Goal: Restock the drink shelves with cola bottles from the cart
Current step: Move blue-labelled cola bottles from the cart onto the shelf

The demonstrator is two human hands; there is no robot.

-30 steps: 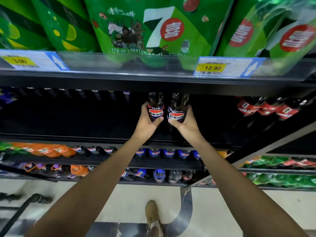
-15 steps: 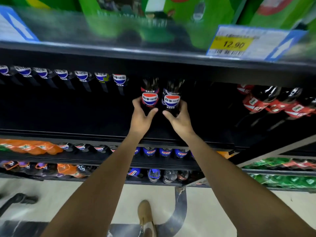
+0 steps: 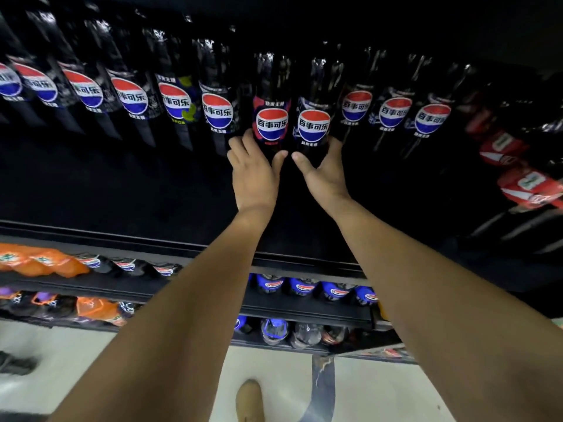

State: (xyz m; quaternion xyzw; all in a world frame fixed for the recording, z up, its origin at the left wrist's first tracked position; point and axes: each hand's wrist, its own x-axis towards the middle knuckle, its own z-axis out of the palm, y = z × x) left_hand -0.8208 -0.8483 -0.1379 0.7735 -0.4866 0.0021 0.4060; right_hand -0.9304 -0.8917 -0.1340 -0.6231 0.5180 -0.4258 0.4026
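We look down into a deep, dark shelf [image 3: 122, 190] whose bare front half lies between its edge and the stock. Below it the pale floor [image 3: 76, 354] shows, and two lower shelves [image 3: 304, 309] jut out beneath our arms. Across the back of the dark shelf runs a row of cola bottles [image 3: 131, 95], all upright, long axis vertical, caps toward the top of the picture and labels turned to us; it carries on with three more at the right. Further right, red-labelled bottles [image 3: 502, 144] lean at a slant, their writing too blurred to read. On the lower shelves we see orange bottles [image 3: 45, 263] at the left and blue-labelled bottles [image 3: 301, 286] under our forearms. In a gap in the row, and a little nearer to us, stand the left cola bottle [image 3: 272, 124] and the right cola bottle [image 3: 313, 126], side by side, upright, just beside each other, labels facing us. Our left hand [image 3: 256, 175] grips the lower body of the left one, fingers curled round its left side, thumb across the front. Our right hand [image 3: 324, 175] grips the right one the same way, mirrored, and the two thumbs nearly meet. A tan shoe [image 3: 249, 400] shows on the floor. Each label bears a red, white and blue globe with 百事可乐 across its white band; the small line under it we cannot read for certain.
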